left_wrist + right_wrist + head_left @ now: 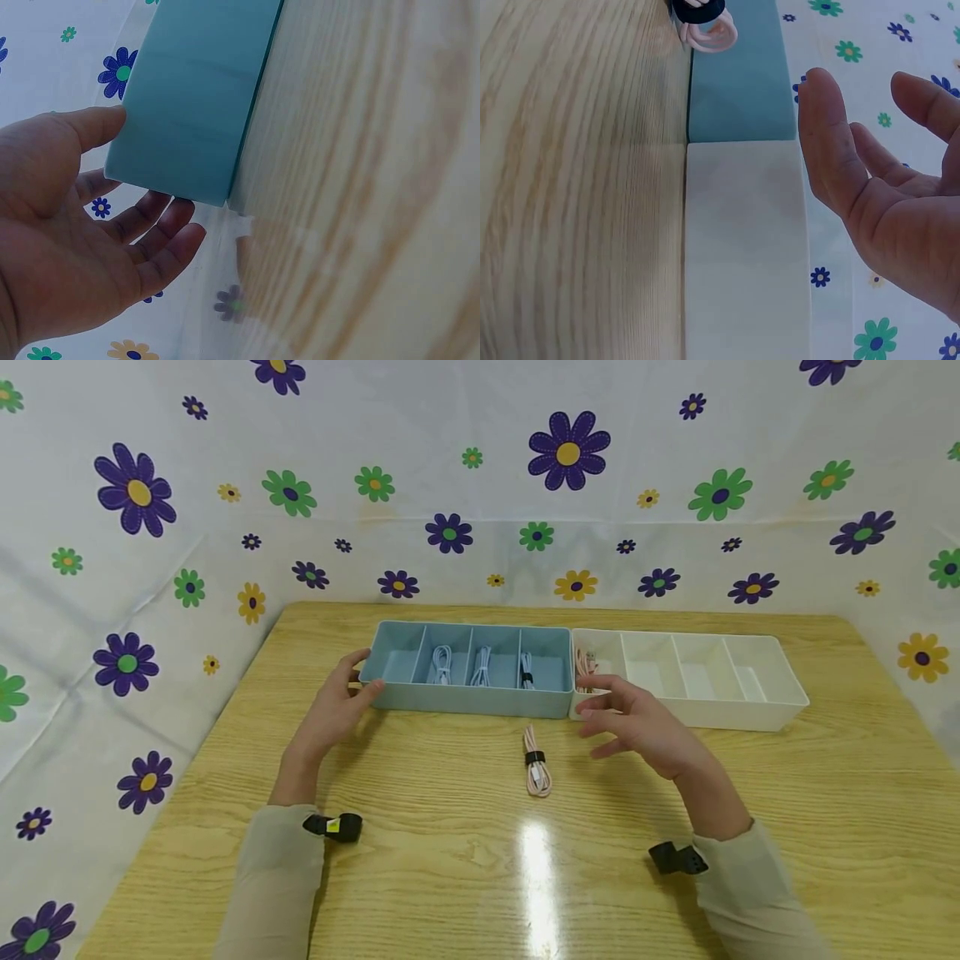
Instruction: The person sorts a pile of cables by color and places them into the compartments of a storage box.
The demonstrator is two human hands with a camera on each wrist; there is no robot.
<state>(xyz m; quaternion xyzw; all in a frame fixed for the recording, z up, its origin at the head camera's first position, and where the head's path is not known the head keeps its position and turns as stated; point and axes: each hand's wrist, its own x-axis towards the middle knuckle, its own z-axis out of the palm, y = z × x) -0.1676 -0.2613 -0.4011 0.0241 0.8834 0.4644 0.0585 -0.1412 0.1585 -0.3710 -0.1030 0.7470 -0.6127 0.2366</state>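
Note:
A blue divided organizer box stands on the table, with bundled light-coloured cables in three of its compartments. My left hand holds its left end, thumb at the front corner and fingers against the end wall. Butted against its right end is a white divided box; a pink cable bundle lies in its leftmost compartment. My right hand hovers by that compartment's front, fingers spread and gently bent, holding nothing. Another pink cable, wrapped with a black strap, lies on the table in front of the boxes.
The wooden table extends in front of both boxes. Behind and to the left hangs a white flowered cloth. A black wrist camera sits at the left cuff, and another wrist camera at the right.

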